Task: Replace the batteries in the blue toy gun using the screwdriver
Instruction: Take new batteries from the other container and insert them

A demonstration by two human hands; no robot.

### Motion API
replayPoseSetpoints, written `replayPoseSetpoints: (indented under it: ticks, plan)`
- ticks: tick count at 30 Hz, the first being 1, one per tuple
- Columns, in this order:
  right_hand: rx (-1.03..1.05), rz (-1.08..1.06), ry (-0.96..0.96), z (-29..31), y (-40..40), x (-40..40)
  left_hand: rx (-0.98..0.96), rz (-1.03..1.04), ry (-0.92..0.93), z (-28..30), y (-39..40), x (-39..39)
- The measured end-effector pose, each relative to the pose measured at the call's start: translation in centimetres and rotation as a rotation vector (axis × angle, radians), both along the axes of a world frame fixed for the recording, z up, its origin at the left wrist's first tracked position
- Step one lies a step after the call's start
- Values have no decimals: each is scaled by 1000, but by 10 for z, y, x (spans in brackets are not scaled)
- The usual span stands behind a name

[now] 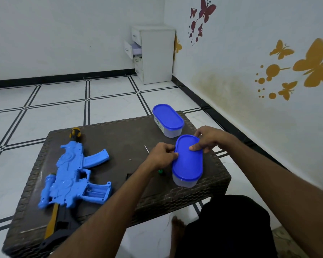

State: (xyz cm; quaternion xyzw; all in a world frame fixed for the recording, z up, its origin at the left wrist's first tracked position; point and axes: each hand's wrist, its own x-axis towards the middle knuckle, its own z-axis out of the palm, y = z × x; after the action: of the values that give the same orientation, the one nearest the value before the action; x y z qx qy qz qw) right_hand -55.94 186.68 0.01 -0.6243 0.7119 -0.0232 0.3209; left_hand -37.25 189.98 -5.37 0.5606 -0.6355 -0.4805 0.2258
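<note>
Both hands work the near container's blue lid (pixel 187 161): the left hand (pixel 161 155) pinches its left rim and the right hand (pixel 206 139) grips its far edge, thumb pressing on top, probably to reach batteries. The blue toy gun (pixel 71 175) lies left on the desk (pixel 123 138), battery bay uncovered.

light: even, soft, cool-toned, moderately bright | shadows: faint, diffuse under the tabletop (pixel 203 185) edge | glare: none strong, mild sheen on floor (pixel 45 101) tiles | focus: slightly soft overall | distortion: wide-angle bending of floor lines and walls toward the edges
</note>
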Motion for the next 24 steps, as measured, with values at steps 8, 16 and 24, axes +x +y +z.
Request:
replayPoseSetpoints:
  ticks: [8,16,24]
  plan:
    - [-40,-79,98,-8,-12,1,-31,-9,-95,3,7,-10]
    - [-89,-49,307,-8,-12,12,-125,-138,-641,22,30,-40]
    - [-179,-9,347,-5,-10,18,-86,-63,-663,17,29,-50]
